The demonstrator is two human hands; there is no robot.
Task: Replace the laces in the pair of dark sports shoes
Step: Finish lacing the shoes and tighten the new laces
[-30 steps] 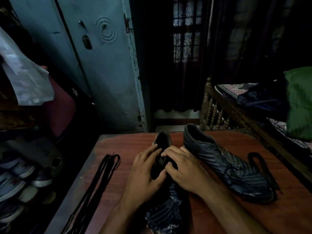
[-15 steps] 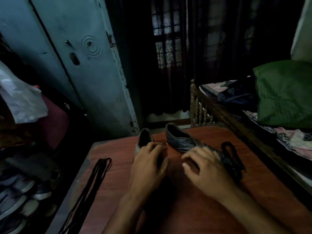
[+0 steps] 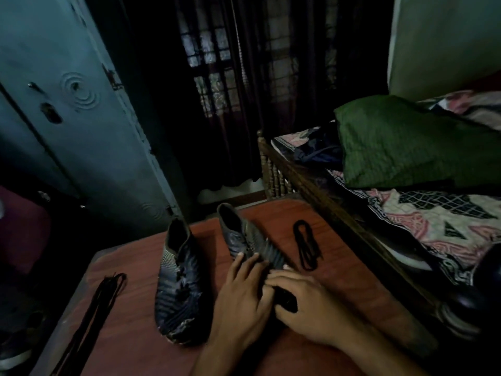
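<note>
worktop: reddish-brown wooden worktop (image 3: 271, 351), carrying both shoes and two lots of laces
left shoe: dark striped sports shoe with scuffed toe (image 3: 180, 289), lying alone left of centre, heel pointing away, toe toward the camera, nobody touching it
right shoe: second dark striped sports shoe (image 3: 241, 234), lying angled just right of the first, heel away; its front half is sitting under both hands
left hand: left hand (image 3: 241, 302) resting on top of the right shoe, fingers extended and lying flat over the upper, not gripping anything
right hand: right hand (image 3: 306, 310) is curling round the toe end of the right shoe, thumb tucking under a dark part; can't tell if that part is shoe or lace
loose lace: short coiled black lace (image 3: 307, 245) lying on the worktop right of the right shoe, apart from it
lace bundle: long bundle of black laces (image 3: 105, 299) stretching along the left edge of the worktop, well apart from the shoes
bed: wooden-framed bed (image 3: 306, 183) with a green quilted cushion (image 3: 401, 142) and patterned sheet, sitting beside the worktop on the right
background: blue-grey metal cupboard (image 3: 67, 126) far left, dark curtain (image 3: 244, 90) behind
</note>
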